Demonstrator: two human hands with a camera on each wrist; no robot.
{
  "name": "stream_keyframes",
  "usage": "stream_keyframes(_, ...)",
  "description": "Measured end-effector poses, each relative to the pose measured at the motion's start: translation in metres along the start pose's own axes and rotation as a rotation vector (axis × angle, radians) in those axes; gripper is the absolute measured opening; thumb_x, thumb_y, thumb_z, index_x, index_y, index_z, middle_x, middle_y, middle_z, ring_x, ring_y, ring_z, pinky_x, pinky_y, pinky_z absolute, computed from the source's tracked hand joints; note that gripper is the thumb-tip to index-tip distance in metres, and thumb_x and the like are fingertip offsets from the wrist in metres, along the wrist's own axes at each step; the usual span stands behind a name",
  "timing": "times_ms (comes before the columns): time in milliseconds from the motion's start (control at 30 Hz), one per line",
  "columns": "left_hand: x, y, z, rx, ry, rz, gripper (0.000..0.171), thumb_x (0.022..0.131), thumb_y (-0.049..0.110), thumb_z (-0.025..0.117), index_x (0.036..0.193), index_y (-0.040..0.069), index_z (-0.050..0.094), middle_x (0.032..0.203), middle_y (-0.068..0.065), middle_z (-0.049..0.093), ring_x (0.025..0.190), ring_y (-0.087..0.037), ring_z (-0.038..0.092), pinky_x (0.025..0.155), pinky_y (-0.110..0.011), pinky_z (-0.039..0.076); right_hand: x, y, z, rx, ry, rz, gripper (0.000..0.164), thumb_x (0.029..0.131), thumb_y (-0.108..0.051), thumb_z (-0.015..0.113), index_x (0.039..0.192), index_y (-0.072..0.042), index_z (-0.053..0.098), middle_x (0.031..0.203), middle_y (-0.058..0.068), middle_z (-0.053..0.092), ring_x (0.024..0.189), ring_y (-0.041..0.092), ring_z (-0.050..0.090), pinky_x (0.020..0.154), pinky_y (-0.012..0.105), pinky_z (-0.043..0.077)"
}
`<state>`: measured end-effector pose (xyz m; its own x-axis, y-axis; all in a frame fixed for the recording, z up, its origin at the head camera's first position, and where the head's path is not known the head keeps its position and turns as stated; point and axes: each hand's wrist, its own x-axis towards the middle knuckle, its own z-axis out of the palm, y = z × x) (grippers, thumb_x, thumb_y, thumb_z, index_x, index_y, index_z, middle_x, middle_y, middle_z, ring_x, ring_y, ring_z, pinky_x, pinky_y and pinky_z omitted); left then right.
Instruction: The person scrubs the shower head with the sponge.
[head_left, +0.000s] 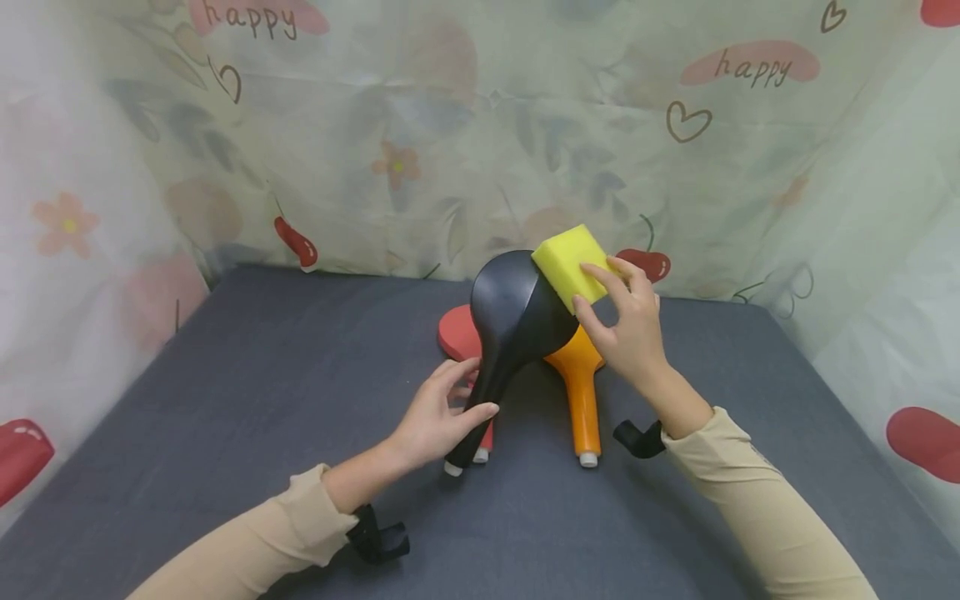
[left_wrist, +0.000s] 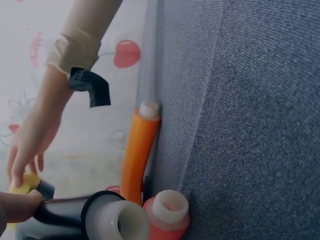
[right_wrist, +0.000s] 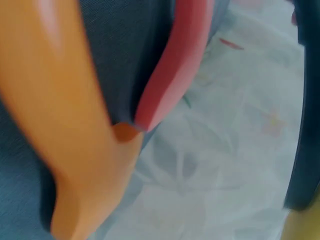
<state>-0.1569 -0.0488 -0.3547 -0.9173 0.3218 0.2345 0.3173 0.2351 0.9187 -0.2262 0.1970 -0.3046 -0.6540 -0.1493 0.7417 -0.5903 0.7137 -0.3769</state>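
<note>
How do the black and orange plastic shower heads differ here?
The black, round-headed plastic shower head is gripped by the left hand, raised and tilted; the orange plastic shower head lies on the dark grey fabric-covered table. A yellow foam sponge appears to touch the black one's head; the orange one has none against it. Both have white handle ends.

Head cam: "happy" 2x, on pink patches, bkgd cloth.
</note>
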Motion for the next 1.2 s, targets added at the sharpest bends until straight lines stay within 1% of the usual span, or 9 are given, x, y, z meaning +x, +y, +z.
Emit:
stream_keyframes(100,0.000,-0.001,0.002,0.010,0.011,-0.009,0.058,0.082,0.007,0.070,0.134,0.000,0.046,0.113,-0.017,0.052,0.101,-0.033,0.062,0.088,-0.042,0.053,0.000,-0.007,0.004,0.001,-0.004,-0.061,0.038,0.082,-0.017,0.065,0.119,-0.008,0.062,0.130,0.025,0.046,0.115,0.039,0.044,0.090,0.058,0.031)
stream_keyframes(267,0.000,-0.001,0.003,0.020,0.025,-0.021,0.058,0.083,0.008,0.069,0.135,0.000,0.045,0.113,-0.016,0.053,0.101,-0.033,0.062,0.087,-0.042,0.054,-0.008,-0.018,0.009,-0.039,-0.036,-0.221,0.040,0.079,-0.019,0.067,0.118,-0.010,0.063,0.129,0.025,0.048,0.115,0.039,0.046,0.088,0.057,0.034)
stream_keyframes(367,0.000,-0.001,0.002,-0.004,0.025,-0.031,0.059,0.084,0.007,0.068,0.136,-0.002,0.043,0.114,-0.017,0.052,0.103,-0.035,0.062,0.087,-0.040,0.054,-0.012,-0.018,0.007,-0.065,-0.041,-0.271,0.041,0.077,-0.019,0.069,0.117,-0.011,0.063,0.128,0.025,0.048,0.114,0.040,0.047,0.085,0.055,0.035)
stream_keyframes(467,0.000,-0.001,0.000,-0.047,0.022,-0.060,0.059,0.085,0.007,0.066,0.138,-0.002,0.041,0.116,-0.018,0.051,0.105,-0.036,0.061,0.085,-0.038,0.055,-0.012,-0.012,0.004,-0.058,-0.023,-0.237,0.042,0.076,-0.017,0.070,0.117,-0.010,0.062,0.128,0.024,0.047,0.115,0.039,0.045,0.085,0.054,0.033)
stream_keyframes(600,0.002,-0.001,-0.001,-0.140,-0.005,-0.128,0.060,0.086,0.006,0.064,0.140,0.000,0.038,0.120,-0.018,0.049,0.111,-0.037,0.059,0.083,-0.038,0.055,-0.012,-0.003,0.000,-0.021,0.021,-0.143,0.041,0.077,-0.014,0.069,0.118,-0.008,0.061,0.128,0.025,0.045,0.115,0.038,0.043,0.082,0.052,0.029)
stream_keyframes(733,0.003,-0.002,-0.001,-0.246,-0.033,-0.202,0.061,0.088,0.007,0.062,0.142,0.002,0.035,0.128,-0.017,0.045,0.119,-0.035,0.055,0.090,-0.043,0.052,-0.015,0.001,-0.002,0.025,0.052,-0.064,0.043,0.078,-0.012,0.068,0.120,-0.006,0.059,0.130,0.026,0.044,0.115,0.039,0.044,0.081,0.051,0.028)
stream_keyframes(833,0.003,-0.001,-0.001,-0.299,-0.050,-0.230,0.061,0.089,0.008,0.061,0.143,0.003,0.033,0.135,-0.016,0.043,0.122,-0.034,0.053,0.097,-0.045,0.048,-0.018,0.000,-0.001,0.066,0.065,-0.027,0.044,0.079,-0.012,0.067,0.121,-0.006,0.058,0.132,0.026,0.041,0.117,0.040,0.043,0.085,0.052,0.029)
stream_keyframes(1000,0.004,0.001,-0.001,-0.353,-0.076,-0.240,0.060,0.090,0.008,0.059,0.143,0.003,0.032,0.142,-0.016,0.039,0.122,-0.031,0.053,0.100,-0.044,0.045,-0.022,-0.006,0.003,0.123,0.085,-0.045,0.043,0.077,-0.008,0.065,0.119,-0.005,0.057,0.134,0.024,0.041,0.116,0.041,0.044,0.089,0.052,0.035)
stream_keyframes(1200,0.005,0.001,-0.001,-0.388,-0.072,-0.264,0.058,0.091,0.008,0.057,0.143,0.004,0.033,0.137,-0.015,0.042,0.110,-0.018,0.060,0.095,-0.038,0.049,-0.027,-0.012,0.009,0.140,0.080,-0.134,0.044,0.073,-0.007,0.067,0.116,-0.006,0.059,0.130,0.027,0.041,0.107,0.041,0.044,0.081,0.044,0.036)
